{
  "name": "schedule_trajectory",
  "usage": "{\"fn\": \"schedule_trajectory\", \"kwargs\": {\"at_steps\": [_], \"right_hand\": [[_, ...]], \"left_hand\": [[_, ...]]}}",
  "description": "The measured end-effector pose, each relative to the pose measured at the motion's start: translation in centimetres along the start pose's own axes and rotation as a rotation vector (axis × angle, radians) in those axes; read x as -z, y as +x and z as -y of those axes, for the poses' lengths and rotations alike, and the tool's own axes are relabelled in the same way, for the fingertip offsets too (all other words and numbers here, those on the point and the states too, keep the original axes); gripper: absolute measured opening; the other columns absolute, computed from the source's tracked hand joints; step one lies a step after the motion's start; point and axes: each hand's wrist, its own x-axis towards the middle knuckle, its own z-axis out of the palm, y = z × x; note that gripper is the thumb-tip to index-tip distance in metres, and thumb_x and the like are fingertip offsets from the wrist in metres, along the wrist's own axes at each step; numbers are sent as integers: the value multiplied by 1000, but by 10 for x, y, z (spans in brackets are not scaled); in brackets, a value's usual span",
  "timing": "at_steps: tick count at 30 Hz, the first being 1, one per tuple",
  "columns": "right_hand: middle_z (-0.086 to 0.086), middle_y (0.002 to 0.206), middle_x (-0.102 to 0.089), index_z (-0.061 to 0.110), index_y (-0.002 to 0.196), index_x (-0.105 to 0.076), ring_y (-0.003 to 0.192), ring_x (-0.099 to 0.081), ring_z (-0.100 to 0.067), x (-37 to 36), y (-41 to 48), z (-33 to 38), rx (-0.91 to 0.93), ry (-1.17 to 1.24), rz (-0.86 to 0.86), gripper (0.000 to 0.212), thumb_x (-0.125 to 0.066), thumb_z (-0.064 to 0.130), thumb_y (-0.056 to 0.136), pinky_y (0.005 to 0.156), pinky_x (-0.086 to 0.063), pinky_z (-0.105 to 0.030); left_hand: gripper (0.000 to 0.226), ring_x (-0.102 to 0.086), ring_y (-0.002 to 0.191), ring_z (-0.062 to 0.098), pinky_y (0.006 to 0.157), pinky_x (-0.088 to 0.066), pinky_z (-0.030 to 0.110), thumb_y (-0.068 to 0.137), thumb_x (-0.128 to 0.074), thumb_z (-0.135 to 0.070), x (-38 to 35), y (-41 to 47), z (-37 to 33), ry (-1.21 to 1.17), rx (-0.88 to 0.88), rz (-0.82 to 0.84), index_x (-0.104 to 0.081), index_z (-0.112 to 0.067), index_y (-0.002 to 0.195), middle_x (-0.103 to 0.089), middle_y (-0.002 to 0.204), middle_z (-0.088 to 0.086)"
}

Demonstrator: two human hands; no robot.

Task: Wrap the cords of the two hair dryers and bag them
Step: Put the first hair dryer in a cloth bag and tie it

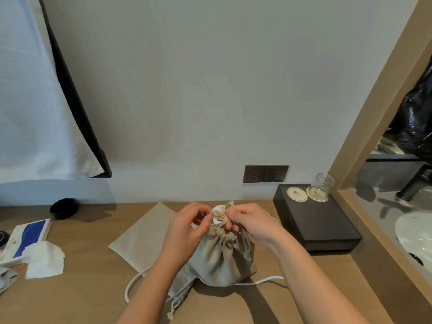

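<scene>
A beige drawstring bag [222, 258] stands full on the wooden counter, its neck gathered tight. Both hands are at that neck. My left hand [187, 228] pinches one end of the drawstring [219, 216], and my right hand [247, 220] grips the cord and the bunched cloth. A white hair dryer [217, 209] shows just behind the hands, mostly hidden. Its white power cord [135, 281] loops out over the counter to the left and right of the bag. A second, flat beige bag [142, 237] lies under and behind the full one, its drawstring [176, 305] trailing toward me.
A black box [322, 225] with two round coasters and an upturned glass [321, 187] stands at the right, under wall sockets [265, 173]. White tissues [44, 259], a blue-and-white box [30, 237] and a black dish [63, 208] lie at the left. A sink [416, 239] lies far right.
</scene>
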Motion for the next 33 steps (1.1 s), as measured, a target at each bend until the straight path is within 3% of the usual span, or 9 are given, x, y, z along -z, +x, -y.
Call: {"fn": "schedule_trajectory", "kwargs": {"at_steps": [4,8,12,15,18,24,29,33], "right_hand": [[4,55,-59,2,77,-66,51,-47,-4,4,7,-4,-1,170,17,28,-51,9,100,59,-41,-15],[-2,67,-63,4,85,-72,57,-52,-6,12,10,-9,-31,402,123,26,-49,4,98,61,-47,-16],[-4,72,-66,8,81,-78,61,-57,-7,19,13,-11,-54,449,215,20,-59,11,88,66,-51,-18],[-7,80,-69,7,86,-77,70,-62,-10,22,14,-14,-26,374,206,15,-62,5,87,73,-53,-22],[0,83,-74,9,89,-76,80,-67,-8,24,13,-13,39,195,134,14,-65,0,87,75,-51,-19],[12,72,-71,22,80,-76,69,-62,5,19,14,-12,175,-210,-107,10,-78,13,80,66,-48,-12],[15,82,-68,20,92,-77,83,-61,1,10,20,-23,382,-402,-278,16,-76,10,79,70,-45,-9],[10,79,-65,16,85,-75,82,-58,-4,7,26,-35,505,-475,-371,8,-76,9,80,68,-46,-15]], "left_hand": [[15,-63,80,10,69,-47,14,84,-70,-12,-1,2,4,-65,110,48,-69,-27,84,-67,86,-14],[18,-64,87,11,75,-52,27,78,-68,-41,-8,0,9,-72,120,197,-71,-31,93,-67,93,-17],[10,-64,86,11,75,-52,31,82,-67,-34,-13,5,3,-97,138,200,-71,-33,90,-69,90,-16],[5,-63,77,12,71,-52,36,81,-68,-32,-14,10,-1,-88,147,206,-71,-30,84,-69,82,-15],[7,-61,69,10,65,-51,33,81,-70,-34,-14,14,-2,-92,160,223,-70,-28,78,-69,77,-11],[13,-51,56,1,58,-39,15,80,-71,-12,-17,22,-1,-88,267,212,-68,-22,71,-61,61,-15],[22,-48,55,4,58,-41,19,77,-71,-11,-21,29,1,-117,360,197,-67,-29,63,-58,55,-12],[15,-51,57,1,60,-42,16,78,-71,-12,-24,30,-2,-174,431,181,-71,-22,68,-63,59,-12]]}}
